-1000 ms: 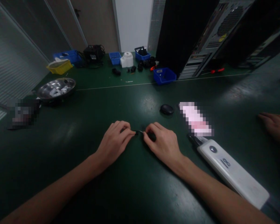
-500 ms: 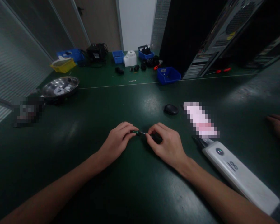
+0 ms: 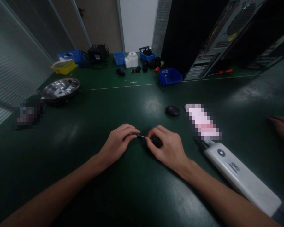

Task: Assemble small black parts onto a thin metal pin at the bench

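Black screwdriver, it seems, points left, held crosswise

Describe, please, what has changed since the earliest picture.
The view swung slightly left, and more of the small green piece shows at the left grip. Nothing was visibly taken or released. The right grip still holds the dark tool; the black oval object stayed put.

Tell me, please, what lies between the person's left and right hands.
In the head view, a small dark part pinched by the left hand, and a thin metal shaft extending from the dark tool in the right hand.
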`<state>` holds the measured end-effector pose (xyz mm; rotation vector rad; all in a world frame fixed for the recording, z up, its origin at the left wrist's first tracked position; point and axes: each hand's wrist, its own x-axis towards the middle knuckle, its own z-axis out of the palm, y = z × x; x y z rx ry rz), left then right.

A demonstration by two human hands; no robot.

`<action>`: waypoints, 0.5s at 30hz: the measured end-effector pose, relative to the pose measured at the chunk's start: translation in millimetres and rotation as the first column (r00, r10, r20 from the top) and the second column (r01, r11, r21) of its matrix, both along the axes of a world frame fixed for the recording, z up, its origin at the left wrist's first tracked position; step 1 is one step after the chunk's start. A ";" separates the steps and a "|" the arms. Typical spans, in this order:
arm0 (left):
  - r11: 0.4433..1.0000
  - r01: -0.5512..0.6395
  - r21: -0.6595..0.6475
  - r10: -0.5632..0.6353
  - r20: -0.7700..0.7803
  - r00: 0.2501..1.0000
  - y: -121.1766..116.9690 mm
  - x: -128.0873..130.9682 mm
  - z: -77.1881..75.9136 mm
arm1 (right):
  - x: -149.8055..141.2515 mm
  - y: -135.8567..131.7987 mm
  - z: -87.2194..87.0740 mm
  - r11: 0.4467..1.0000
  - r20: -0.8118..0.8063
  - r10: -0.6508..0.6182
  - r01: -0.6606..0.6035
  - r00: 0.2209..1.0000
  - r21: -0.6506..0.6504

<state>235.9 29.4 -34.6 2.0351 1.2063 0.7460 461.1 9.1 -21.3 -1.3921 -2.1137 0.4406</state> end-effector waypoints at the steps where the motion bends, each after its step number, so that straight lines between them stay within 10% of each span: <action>1: 1.000 0.005 0.007 -0.005 0.001 1.000 -0.2 -0.2 0.2 | -0.2 -0.2 0.4 1.000 0.001 0.004 -0.004 1.000 0.002; 15: 0.983 0.111 0.146 -0.103 -0.061 0.993 -2.6 -0.9 -3.5 | 0.1 1.2 -4.3 0.998 0.005 0.058 -0.058 0.998 -0.015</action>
